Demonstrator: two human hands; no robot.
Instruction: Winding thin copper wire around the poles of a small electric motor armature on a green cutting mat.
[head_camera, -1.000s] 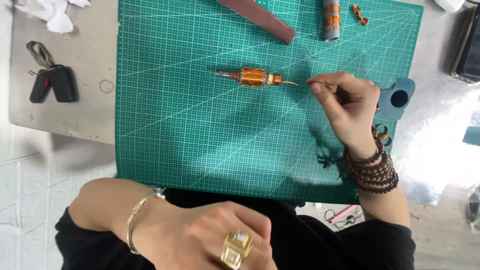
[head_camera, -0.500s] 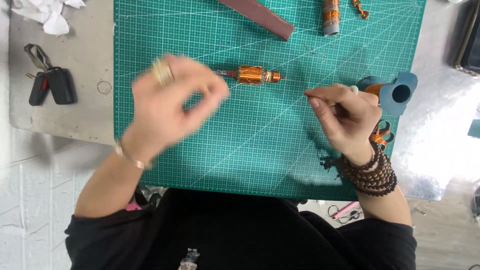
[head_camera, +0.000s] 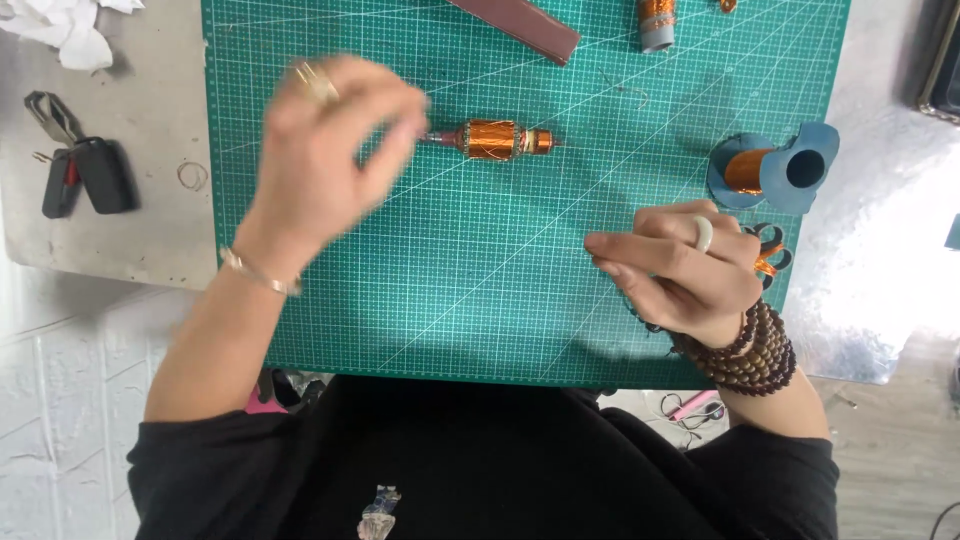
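Note:
A small motor armature (head_camera: 495, 139) wound with copper wire lies on a green cutting mat (head_camera: 450, 290). My left hand (head_camera: 325, 150), blurred by motion and wearing a gold ring and bracelet, has its fingertips at the left tip of the armature's shaft; whether they grip it is unclear. My right hand (head_camera: 680, 275), with a white ring and dark bead bracelets, hovers over the mat's lower right. Its thumb and forefinger are pinched together, and nothing shows between them. A blue spool of copper wire (head_camera: 765, 170) lies just above this hand.
A brown strip (head_camera: 520, 25) and a second wound cylinder (head_camera: 657, 22) lie at the mat's top edge. Car keys (head_camera: 90, 175) and crumpled white paper (head_camera: 70, 30) sit on the grey surface at left. Orange-handled scissors (head_camera: 770, 252) peek out beside my right hand. A shiny metal sheet (head_camera: 880, 250) lies at right.
My left hand rose from near my body to the armature's left end. My right hand drew away from the armature's right tip, moving right and toward me.

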